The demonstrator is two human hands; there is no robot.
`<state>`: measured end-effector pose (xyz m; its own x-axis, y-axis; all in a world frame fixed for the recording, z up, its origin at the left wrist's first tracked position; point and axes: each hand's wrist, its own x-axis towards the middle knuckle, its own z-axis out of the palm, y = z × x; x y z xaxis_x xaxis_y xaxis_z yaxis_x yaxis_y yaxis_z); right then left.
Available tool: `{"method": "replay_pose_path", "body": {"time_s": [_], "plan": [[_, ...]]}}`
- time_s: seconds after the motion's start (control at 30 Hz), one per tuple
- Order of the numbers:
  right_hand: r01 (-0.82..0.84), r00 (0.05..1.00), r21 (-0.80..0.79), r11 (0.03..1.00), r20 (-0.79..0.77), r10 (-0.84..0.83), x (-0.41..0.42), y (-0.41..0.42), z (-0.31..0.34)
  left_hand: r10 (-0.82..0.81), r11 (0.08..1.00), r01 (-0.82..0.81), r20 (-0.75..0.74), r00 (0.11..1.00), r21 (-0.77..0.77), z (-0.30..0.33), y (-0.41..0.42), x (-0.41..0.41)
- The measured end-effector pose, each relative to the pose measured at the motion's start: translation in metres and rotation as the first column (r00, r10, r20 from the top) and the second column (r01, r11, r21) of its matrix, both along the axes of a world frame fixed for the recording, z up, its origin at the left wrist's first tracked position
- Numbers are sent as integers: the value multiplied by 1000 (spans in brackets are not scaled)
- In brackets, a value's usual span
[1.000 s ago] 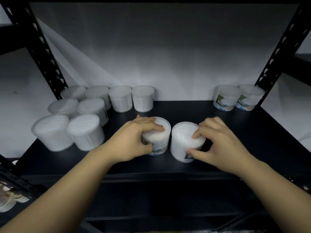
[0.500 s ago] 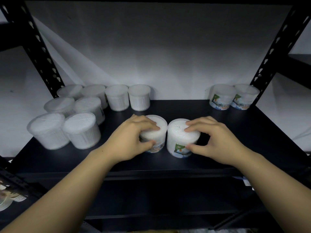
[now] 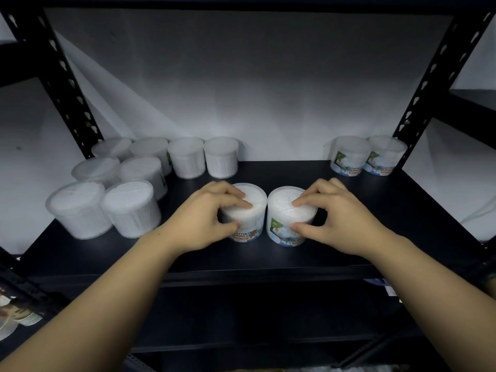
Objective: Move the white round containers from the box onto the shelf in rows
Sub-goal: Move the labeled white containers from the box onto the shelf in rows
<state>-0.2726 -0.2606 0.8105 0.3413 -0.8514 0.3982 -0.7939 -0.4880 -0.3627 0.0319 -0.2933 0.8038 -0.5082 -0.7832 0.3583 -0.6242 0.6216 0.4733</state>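
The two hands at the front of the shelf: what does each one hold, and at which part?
Each holds one white container standing on the shelf. The left hand grips the left container and the right hand the right container, fingers on the lid, thumb on the side wall.

A white wall [image 3: 255, 84] stands behind the rack, crossed on its left by a slanting fold or shadow. Two black perforated uprights [image 3: 63, 76] rise at either side, the right one [image 3: 440, 76] leaning outward in the wide view. At the lower left edge some stacked pale packaged goods [image 3: 13, 320] show, too blurred to identify.
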Motion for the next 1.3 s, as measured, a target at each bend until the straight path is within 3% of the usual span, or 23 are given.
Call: {"method": "replay_pose_path", "body": {"time_s": [0.3, 1.3], "plan": [[89, 996, -44, 995, -23, -90, 2, 1, 0, 34, 996, -34, 5, 999, -80, -2, -3, -11], [246, 969, -33, 969, -20, -247, -107, -79, -4, 52, 998, -50, 48, 997, -40, 2, -92, -139]]}}
